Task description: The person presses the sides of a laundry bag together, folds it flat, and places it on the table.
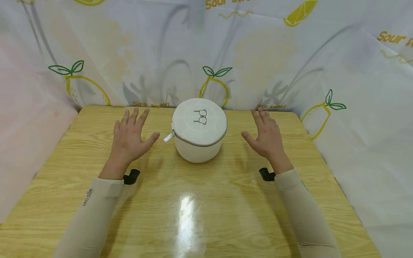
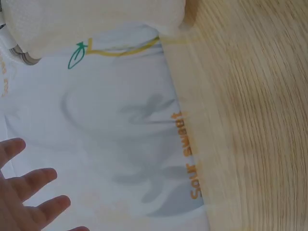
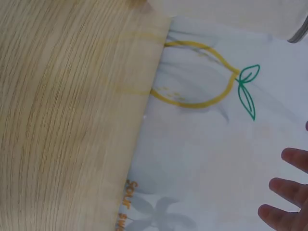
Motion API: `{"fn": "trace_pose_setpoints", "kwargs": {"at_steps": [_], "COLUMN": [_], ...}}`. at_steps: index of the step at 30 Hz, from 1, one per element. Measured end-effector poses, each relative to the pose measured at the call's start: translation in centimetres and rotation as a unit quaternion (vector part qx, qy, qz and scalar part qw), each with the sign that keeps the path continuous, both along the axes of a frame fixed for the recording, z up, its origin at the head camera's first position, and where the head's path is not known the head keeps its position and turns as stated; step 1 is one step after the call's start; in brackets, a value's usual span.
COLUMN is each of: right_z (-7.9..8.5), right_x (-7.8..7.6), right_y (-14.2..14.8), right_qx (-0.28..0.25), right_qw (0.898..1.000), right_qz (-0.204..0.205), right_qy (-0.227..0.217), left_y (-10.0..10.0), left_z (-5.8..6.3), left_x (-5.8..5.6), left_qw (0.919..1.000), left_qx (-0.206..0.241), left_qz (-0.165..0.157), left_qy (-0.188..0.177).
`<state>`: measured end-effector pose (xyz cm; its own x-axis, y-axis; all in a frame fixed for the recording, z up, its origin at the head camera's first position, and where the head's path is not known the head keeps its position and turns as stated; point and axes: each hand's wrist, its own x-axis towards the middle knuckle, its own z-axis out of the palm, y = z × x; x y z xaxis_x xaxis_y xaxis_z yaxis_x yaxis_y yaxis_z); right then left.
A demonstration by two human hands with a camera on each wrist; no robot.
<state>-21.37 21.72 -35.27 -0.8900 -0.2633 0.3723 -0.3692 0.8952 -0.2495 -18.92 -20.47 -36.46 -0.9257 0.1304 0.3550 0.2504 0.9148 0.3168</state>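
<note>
Between the two hands stands a round white mesh laundry bag (image 1: 199,147), upright, with a zipper round its top edge and a bra drawing on its lid. A white tag and the zipper pull hang at its left side. My left hand (image 1: 129,139) is to the left of the bag, fingers spread, touching nothing. To the right, my right hand (image 1: 266,136) is held with its fingers extended, also apart from the bag. In the left wrist view the bag's side (image 2: 96,19) fills the upper left; part of it (image 3: 231,17) shows at the top of the right wrist view.
The bag rests on a wood-grain table (image 1: 226,211), near its back edge. A white curtain (image 1: 142,46) printed with lemons hangs behind and at both sides. Each wrist wears a black camera mount (image 1: 131,177), and light-coloured sleeves cover the forearms.
</note>
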Motion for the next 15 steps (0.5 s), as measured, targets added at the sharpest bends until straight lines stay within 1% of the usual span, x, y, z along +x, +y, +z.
{"fn": "trace_pose_setpoints", "kwargs": {"at_steps": [3,6,9,15], "right_z": [0.0,-0.1,-0.1,-0.2], "right_x": [-0.2,-0.4,-0.6,-0.6], "right_y": [-0.2,-0.6,-1.1,-1.9], "right_qx": [-0.036,-0.078,-0.115,-0.154], "right_qw": [0.998,0.993,0.988,0.982], "right_qz": [0.029,0.062,0.086,0.105], "right_qy": [0.042,0.064,0.058,0.017], "left_y": [0.1,0.3,0.5,0.9], "left_z": [0.1,0.3,0.5,0.6], "left_x": [0.0,0.1,0.2,0.5], "left_qw": [0.9986,0.9938,0.9899,0.9842], "left_qx": [0.038,0.089,0.121,0.165], "left_qz": [-0.017,-0.039,-0.047,-0.059], "left_qy": [0.033,0.055,0.056,0.025]}}
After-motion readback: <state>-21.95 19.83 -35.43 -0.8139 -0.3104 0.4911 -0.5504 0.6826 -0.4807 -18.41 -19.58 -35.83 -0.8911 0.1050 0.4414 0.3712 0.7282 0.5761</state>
